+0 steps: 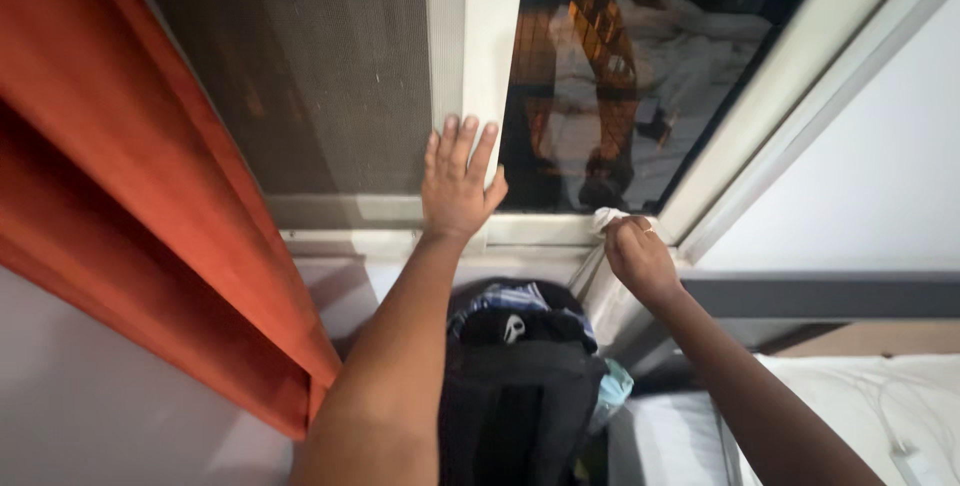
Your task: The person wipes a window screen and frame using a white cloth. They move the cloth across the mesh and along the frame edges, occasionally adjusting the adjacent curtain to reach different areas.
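My left hand (457,182) is pressed flat, fingers spread, against the white middle frame (476,36) of a sliding window, near its lower end. My right hand (637,256) is closed around a crumpled white cloth (610,217) held against the lower right corner of the window frame. The dark glass pane (640,66) reflects the room behind me. Left of the middle frame is a grey mesh screen (320,76).
An orange curtain (130,196) hangs at the left. A black backpack (520,386) with clothes on top stands below the window sill. A bed with white sheets (850,396) and a white cable lies at the lower right, under a white wall (870,186).
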